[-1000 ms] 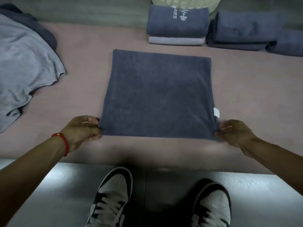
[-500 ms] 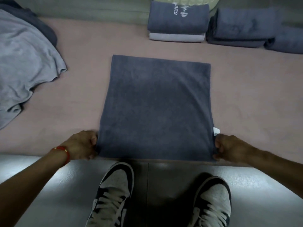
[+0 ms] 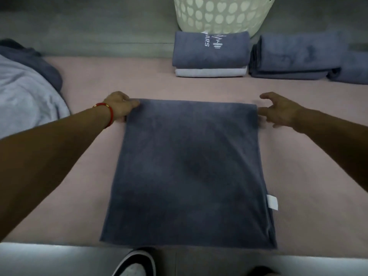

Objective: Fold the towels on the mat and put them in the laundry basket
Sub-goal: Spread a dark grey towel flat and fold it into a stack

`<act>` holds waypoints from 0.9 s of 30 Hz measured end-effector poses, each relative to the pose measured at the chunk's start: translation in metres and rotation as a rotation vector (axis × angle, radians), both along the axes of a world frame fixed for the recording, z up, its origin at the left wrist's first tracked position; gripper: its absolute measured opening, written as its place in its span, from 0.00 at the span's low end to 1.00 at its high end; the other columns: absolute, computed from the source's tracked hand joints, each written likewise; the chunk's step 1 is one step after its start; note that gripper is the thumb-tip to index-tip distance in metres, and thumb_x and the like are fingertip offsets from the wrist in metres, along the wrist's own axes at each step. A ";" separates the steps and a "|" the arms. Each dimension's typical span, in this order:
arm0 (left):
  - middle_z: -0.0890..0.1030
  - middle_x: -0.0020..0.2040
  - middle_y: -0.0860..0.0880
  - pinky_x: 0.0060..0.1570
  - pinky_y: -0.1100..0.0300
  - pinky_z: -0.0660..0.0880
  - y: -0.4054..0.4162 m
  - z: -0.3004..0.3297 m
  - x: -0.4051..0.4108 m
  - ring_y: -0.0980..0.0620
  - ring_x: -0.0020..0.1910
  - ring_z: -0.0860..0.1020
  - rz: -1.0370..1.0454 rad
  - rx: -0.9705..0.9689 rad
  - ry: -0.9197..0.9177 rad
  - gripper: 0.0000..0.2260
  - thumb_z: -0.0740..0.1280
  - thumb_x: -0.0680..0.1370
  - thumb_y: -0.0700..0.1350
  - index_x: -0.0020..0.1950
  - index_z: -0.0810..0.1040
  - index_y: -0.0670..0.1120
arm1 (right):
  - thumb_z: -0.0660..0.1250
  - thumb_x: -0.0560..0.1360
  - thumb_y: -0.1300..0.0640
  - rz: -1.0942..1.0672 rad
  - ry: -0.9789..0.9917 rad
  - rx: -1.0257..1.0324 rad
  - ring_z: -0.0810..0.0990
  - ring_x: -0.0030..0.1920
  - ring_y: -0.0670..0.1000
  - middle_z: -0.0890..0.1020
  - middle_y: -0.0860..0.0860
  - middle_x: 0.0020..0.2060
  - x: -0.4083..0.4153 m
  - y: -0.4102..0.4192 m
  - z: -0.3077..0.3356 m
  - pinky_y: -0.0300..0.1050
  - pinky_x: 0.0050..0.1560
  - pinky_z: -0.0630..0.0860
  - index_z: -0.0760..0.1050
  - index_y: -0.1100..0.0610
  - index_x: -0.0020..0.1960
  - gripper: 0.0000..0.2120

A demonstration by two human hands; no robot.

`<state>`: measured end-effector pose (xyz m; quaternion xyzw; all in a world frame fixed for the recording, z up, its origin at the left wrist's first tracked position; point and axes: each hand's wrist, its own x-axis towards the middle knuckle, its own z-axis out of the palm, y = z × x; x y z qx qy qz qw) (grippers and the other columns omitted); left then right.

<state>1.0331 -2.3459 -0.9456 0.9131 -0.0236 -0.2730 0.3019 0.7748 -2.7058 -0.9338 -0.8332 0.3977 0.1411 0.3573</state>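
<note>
A dark grey towel [image 3: 189, 166] lies flat on the pink mat [image 3: 85, 172], folded into a tall rectangle, with a white tag [image 3: 272, 202] on its right edge. My left hand [image 3: 119, 108], a red band at its wrist, grips the towel's far left corner. Spread beside the far right corner, my right hand [image 3: 278, 110] has its thumb just at the towel's edge and holds nothing. The cream laundry basket [image 3: 219, 14] with heart-shaped holes stands beyond the mat's far edge.
Folded towels sit at the back of the mat: a dark one with a logo [image 3: 211, 50] on a light one [image 3: 211, 72], and more dark ones [image 3: 294, 58] to the right. Unfolded light and dark towels [image 3: 25, 96] are heaped at the left. My shoe [image 3: 135, 263] stands on the grey floor.
Both hands let go of the near corners and reached up to the far corners. The towel was pulled toward the mat's near edge. The view tilted up, so the basket shows.
</note>
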 end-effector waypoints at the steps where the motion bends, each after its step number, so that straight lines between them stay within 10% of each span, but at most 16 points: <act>1: 0.83 0.53 0.37 0.55 0.43 0.81 -0.006 -0.001 0.005 0.36 0.49 0.83 0.034 -0.015 0.010 0.20 0.70 0.78 0.55 0.55 0.79 0.38 | 0.65 0.82 0.50 -0.006 -0.015 0.034 0.78 0.61 0.61 0.73 0.57 0.70 0.006 0.002 -0.004 0.59 0.58 0.80 0.61 0.48 0.78 0.27; 6: 0.77 0.43 0.45 0.35 0.54 0.76 -0.016 -0.008 0.015 0.50 0.37 0.76 0.213 -0.145 0.114 0.05 0.68 0.81 0.42 0.46 0.75 0.43 | 0.70 0.80 0.54 -0.141 -0.137 -0.048 0.80 0.59 0.58 0.82 0.56 0.60 0.022 0.005 -0.020 0.53 0.63 0.78 0.80 0.59 0.65 0.16; 11: 0.81 0.46 0.45 0.38 0.56 0.79 0.005 -0.018 0.015 0.49 0.43 0.80 0.264 -0.334 0.038 0.06 0.71 0.77 0.36 0.45 0.78 0.46 | 0.78 0.72 0.64 -0.330 -0.295 0.065 0.85 0.50 0.56 0.86 0.53 0.45 0.017 0.005 -0.022 0.51 0.54 0.83 0.85 0.55 0.45 0.06; 18: 0.82 0.54 0.40 0.48 0.52 0.83 0.038 -0.034 -0.007 0.44 0.50 0.82 0.193 -0.471 0.068 0.17 0.72 0.76 0.34 0.64 0.78 0.40 | 0.76 0.73 0.60 -0.146 -0.137 0.140 0.84 0.50 0.56 0.84 0.56 0.50 0.012 0.013 -0.023 0.52 0.56 0.83 0.82 0.53 0.56 0.12; 22: 0.83 0.54 0.39 0.49 0.52 0.83 0.025 -0.029 -0.003 0.43 0.50 0.82 0.122 -0.406 0.059 0.09 0.70 0.77 0.35 0.58 0.82 0.39 | 0.70 0.78 0.44 -0.056 -0.030 -0.064 0.82 0.51 0.56 0.84 0.54 0.49 0.021 0.019 -0.018 0.51 0.59 0.80 0.84 0.58 0.53 0.17; 27: 0.84 0.44 0.46 0.49 0.56 0.82 0.012 -0.023 0.011 0.48 0.47 0.82 0.239 -0.496 0.097 0.04 0.73 0.77 0.40 0.49 0.82 0.40 | 0.73 0.77 0.54 -0.015 -0.236 -0.266 0.79 0.45 0.49 0.85 0.54 0.46 0.026 0.016 -0.019 0.38 0.47 0.76 0.85 0.58 0.50 0.07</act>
